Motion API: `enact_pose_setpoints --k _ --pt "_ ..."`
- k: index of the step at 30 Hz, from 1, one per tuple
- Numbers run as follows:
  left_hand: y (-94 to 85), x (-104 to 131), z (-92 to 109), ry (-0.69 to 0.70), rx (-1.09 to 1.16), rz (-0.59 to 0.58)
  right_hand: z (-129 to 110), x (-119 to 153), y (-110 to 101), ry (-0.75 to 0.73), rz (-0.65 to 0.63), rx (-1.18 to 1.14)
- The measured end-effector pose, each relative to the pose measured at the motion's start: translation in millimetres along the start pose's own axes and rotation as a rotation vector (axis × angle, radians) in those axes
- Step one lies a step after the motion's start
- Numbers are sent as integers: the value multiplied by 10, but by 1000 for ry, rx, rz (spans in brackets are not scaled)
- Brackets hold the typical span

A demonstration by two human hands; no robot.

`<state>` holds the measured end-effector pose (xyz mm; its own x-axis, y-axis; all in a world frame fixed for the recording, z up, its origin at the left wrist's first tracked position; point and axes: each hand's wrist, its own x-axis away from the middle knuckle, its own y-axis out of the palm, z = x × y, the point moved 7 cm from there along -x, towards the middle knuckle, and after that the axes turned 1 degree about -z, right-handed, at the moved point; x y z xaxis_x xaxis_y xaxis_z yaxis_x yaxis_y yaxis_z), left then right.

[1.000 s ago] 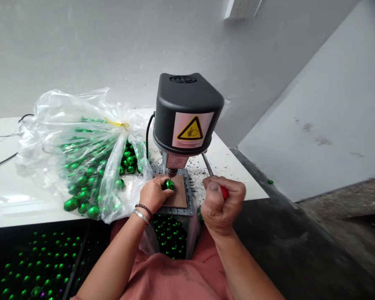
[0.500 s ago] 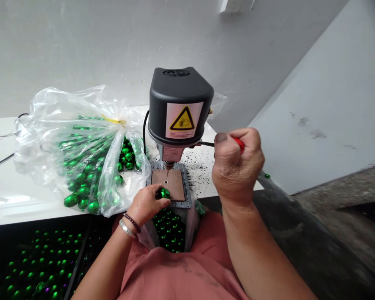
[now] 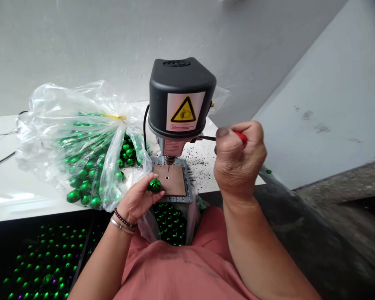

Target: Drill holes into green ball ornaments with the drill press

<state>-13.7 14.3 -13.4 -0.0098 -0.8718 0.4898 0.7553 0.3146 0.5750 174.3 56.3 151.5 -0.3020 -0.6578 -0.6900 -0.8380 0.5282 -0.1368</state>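
A shiny green ball [image 3: 155, 185] sits between the thumb and fingers of my left hand [image 3: 138, 199], at the left edge of a brown plate [image 3: 176, 184] with a small hole in it. Over that plate stands a black drill press [image 3: 181, 83] with a yellow warning label; its thin drill bit [image 3: 168, 168] points down above the hole, apart from the ball. My right hand [image 3: 240, 160] is closed around the red knob [image 3: 242, 139] of the lever on the press's right side. Most of the knob is hidden by the fingers.
A tied clear plastic bag [image 3: 65, 137] of green balls lies on the white table [image 3: 6, 166]. Dark shavings [image 3: 200, 160] are scattered right of the press. Many green balls fill a bag [image 3: 170, 223] below the plate and a dark container [image 3: 40, 262] at lower left.
My left hand has shifted left with the green ball and turned, so the ball shows more fully at the plate's edge. My right hand keeps its hold on the knob.
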Motion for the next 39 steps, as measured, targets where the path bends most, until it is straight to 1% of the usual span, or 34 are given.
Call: enact_pose_setpoints --k 3,6,8,11,13,14,16,19,26,31,34,39 --pt "22 12 -9 31 -94 -16 12 12 3 12 -10 7" --pt "11 -3 -42 69 -253 -23 12 17 1 -4 -9 9" --pt "-8 -21 -17 145 -432 -13 2 15 -2 -30 -7 4" --pt "-4 -28 101 336 -754 20 -16 10 -8 -63 -3 12" --pt "23 -30 158 422 -879 18 -25 9 -12 -76 1 22" --pt "35 -38 166 429 -901 7 -31 10 -14 -81 4 25" --pt "45 -66 153 391 -893 -15 -40 11 -18 -86 7 28" --pt "36 -113 144 342 -849 6 -48 9 -21 -82 1 24" --pt "-22 -238 168 300 -835 129 -54 8 -29 -73 -14 -12" --pt "32 -287 124 226 -722 92 -90 -48 -21 -85 -9 -20" --pt "60 -308 119 235 -747 86 -126 -142 -1 -85 -23 3" --pt "68 -379 94 248 -825 69 -167 -330 80 -65 -99 0"
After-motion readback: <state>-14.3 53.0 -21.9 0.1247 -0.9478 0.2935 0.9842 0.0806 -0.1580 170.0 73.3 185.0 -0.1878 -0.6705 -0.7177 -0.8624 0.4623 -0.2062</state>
